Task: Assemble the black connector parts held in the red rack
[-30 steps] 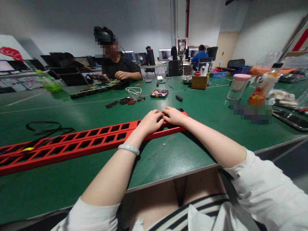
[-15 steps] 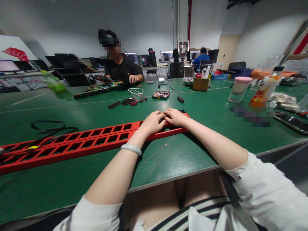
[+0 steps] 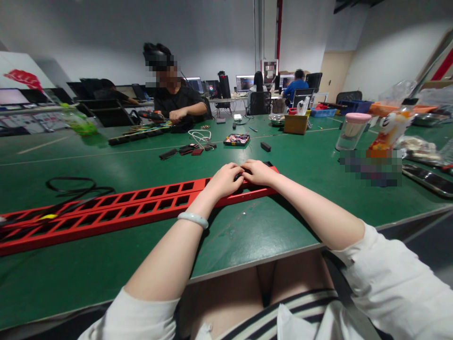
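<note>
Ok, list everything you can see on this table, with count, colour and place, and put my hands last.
red slotted rail: one, red, lying across the near table.
black part: one, black, at the rail's right end under both hands.
black cable: one, black, left behind the rail.
white cable: one, white, table middle.
jar: one, clear with pink lid, right.
yellow box: one, far right.
table: one, green.
co-worker: one, black top, far side.
left hand: on the black part.
right hand: on the black part.

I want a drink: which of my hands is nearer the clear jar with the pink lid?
Right. The right hand lies on the jar's side; the left hand sits farther away.
</note>
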A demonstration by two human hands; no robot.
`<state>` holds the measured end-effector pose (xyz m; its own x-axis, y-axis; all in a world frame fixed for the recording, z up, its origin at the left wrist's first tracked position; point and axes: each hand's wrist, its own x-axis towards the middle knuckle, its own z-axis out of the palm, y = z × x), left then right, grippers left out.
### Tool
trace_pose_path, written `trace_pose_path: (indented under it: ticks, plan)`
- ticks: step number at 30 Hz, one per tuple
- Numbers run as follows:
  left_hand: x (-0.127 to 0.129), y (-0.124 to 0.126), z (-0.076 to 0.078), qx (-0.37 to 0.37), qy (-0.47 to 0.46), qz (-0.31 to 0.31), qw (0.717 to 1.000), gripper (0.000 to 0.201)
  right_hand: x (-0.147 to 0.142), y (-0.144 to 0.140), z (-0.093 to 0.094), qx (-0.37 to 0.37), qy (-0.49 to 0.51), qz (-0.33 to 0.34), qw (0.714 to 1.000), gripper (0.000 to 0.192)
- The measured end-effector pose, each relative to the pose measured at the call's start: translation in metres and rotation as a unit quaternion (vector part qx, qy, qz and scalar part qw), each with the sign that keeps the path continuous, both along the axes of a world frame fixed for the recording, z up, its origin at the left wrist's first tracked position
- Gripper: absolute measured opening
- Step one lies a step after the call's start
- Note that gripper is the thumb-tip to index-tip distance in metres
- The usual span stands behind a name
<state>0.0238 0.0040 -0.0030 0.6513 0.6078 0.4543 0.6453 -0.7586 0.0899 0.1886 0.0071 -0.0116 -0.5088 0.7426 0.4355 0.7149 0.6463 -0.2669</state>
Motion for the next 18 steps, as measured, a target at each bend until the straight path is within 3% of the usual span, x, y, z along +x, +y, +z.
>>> trace_pose_path:
  ticks: [8,18]
  plan:
    - [0.0008,-0.0013,0.0009,0.008,-0.003,-0.003,1.000,0.025,0.0008,0.0019,-0.0026,0.026,0.015,0.006,1.000,0.027]
    - [0.0019,-0.0074,0.0056,-0.006,-0.024,0.000,1.000,0.026,0.0005,0.0028,-0.0005,0.062,0.035,-0.047,0.996,0.025]
